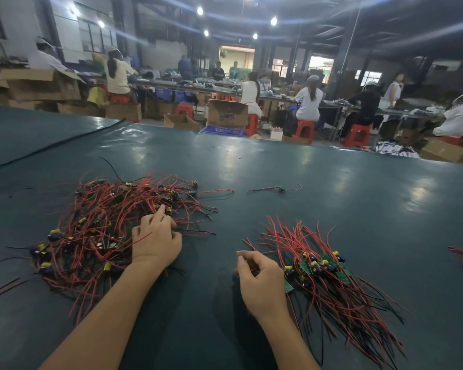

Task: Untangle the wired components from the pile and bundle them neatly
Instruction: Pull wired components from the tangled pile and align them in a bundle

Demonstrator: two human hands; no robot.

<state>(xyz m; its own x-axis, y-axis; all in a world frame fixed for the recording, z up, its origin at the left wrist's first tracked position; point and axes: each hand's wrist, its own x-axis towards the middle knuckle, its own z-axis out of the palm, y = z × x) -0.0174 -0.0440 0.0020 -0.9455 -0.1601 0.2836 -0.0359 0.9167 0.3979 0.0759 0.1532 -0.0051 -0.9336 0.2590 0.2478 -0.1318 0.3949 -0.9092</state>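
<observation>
Your left hand [155, 239] is the one on the job. It sits on the right edge of the tangled pile [104, 231], fingers curled down into the red wires & gripping some, forefinger poking toward the pile's far side. So the next component prob. lies straight ahead of that hand, not beside it. Wires there fan out to the pile's right, so I'd pull along that line, not across it. Your right hand [257, 279] hangs well right of the pile, fingers curled, thumb against forefinger (can't tell if a wire's between them). It's farther off, so better as receiver. The sorted bundle [332, 276] lies further right of the pile, touching that hand, w/ its long axis slanting away from the pile as it nears you. One stray component [281, 188] sits beyond the pile's right side.
</observation>
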